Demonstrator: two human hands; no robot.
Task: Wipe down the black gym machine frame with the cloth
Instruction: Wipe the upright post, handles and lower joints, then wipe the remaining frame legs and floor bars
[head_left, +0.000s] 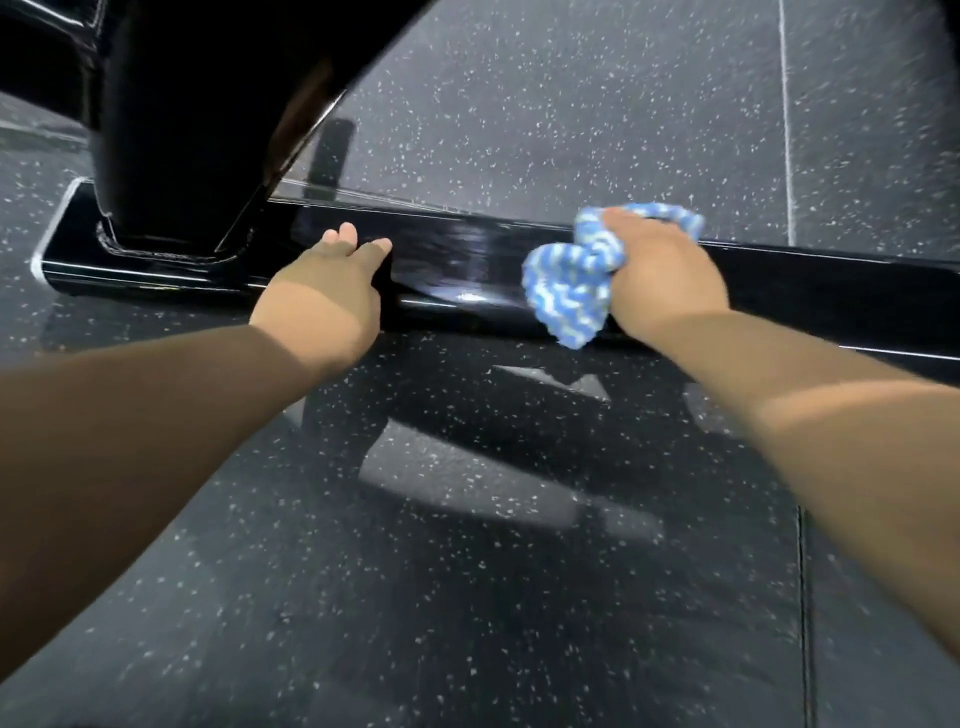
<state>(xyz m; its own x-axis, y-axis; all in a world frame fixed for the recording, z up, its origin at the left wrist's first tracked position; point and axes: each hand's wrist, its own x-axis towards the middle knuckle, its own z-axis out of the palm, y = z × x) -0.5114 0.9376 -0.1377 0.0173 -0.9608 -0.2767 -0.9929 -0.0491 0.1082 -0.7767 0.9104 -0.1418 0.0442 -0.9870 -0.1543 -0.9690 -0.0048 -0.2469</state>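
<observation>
Cloth (569, 291), bunched in gripping right hand (662, 273), presses black frame (467, 254) (left hand (327, 296) rests flat, uncurled)

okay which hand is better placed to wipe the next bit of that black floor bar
Right. The right hand already grips the blue cloth against the black floor bar. The left hand rests open on the bar near the upright, holding nothing.

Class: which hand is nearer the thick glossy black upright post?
Left. The left hand lies just right of the glossy black upright post; the right hand, gripping the blue-and-white cloth, is farther right.
</observation>
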